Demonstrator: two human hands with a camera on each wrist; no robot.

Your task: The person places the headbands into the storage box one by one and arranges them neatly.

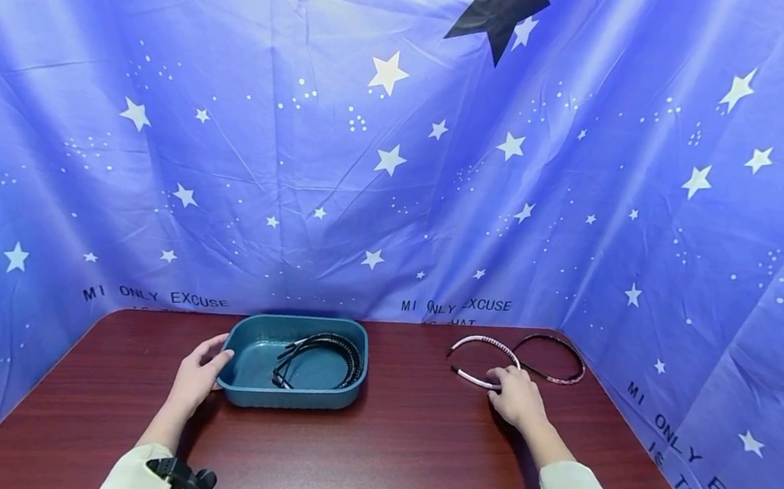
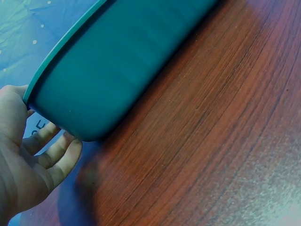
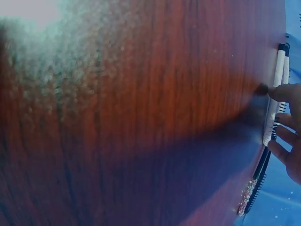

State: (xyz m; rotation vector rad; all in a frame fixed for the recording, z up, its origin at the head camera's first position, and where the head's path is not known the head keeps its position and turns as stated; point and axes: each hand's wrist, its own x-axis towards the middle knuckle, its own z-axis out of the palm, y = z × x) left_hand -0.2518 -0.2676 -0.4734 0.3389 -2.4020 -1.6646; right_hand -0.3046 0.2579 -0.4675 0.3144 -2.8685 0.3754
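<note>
A teal plastic tub [image 1: 290,400] stands on the table at left of centre. Black headbands [image 1: 354,365] lie inside it, overlapping toward its right side. My left hand [image 1: 201,372] grips the tub's left end, thumb over the rim and fingers against the outer wall, as the left wrist view shows [image 2: 28,155]. On the right, my right hand [image 1: 520,396] holds a white headband [image 1: 474,380] at its curved part, its dark tips pointing left. In the right wrist view, thumb and fingers lie about the white headband [image 3: 281,63]. Just behind this hand is a black headband with a glittery pink section [image 1: 575,376].
The dark red wood-grain table [image 1: 366,467] carries everything. Blue star-printed cloth [image 1: 330,149] hangs behind and along both sides of it. A black wrist camera [image 1: 184,479] sits at the left cuff.
</note>
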